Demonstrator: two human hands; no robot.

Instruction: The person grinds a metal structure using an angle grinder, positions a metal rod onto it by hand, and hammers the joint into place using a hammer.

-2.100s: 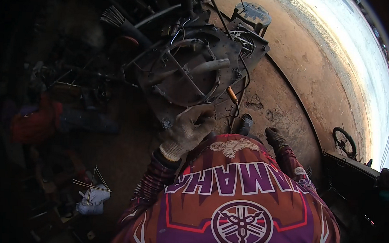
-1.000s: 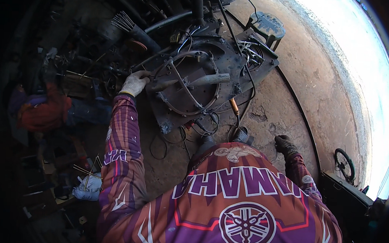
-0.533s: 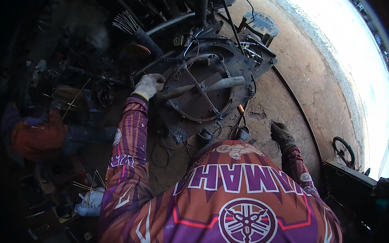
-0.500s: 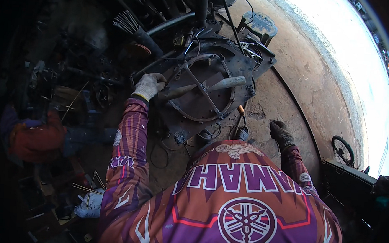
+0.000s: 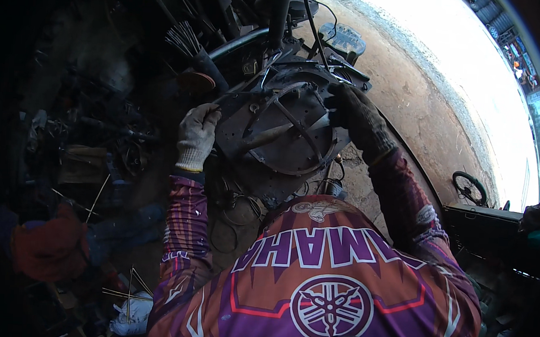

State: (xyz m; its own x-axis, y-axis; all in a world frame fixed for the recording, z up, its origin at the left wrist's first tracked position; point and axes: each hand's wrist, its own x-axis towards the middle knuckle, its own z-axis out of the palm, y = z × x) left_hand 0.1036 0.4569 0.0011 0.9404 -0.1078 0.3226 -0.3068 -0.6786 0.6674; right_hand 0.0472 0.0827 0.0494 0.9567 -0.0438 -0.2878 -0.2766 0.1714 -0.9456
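In front of me is a dark, round metal frame (image 5: 288, 168) with crossing bars, on a dark steel plate (image 5: 229, 145). A grey pipe-like piece (image 5: 271, 134) runs across the plate beneath the frame's bars. My left hand (image 5: 198, 135), in a pale knit glove, is at the plate's left edge with fingers curled together; what they grip is hidden. My right hand (image 5: 362, 121), in a dark glove, reaches over the far right side of the frame, covering the pipe's end. Its fingers look bent inward, but shadow hides what lies in them.
A bundle of thin rods (image 5: 184, 37) stands in a tube at the far left, near a brown disc (image 5: 196, 81). Farther back is a blue-grey stool (image 5: 346, 40). Another person (image 5: 50, 243) is low at the left. A wheel (image 5: 469, 189) lies at the right.
My right hand has come from near my right side up to the frame's far right. My left hand has shifted slightly left and nearer. The frame's crossbars lie at a different angle.
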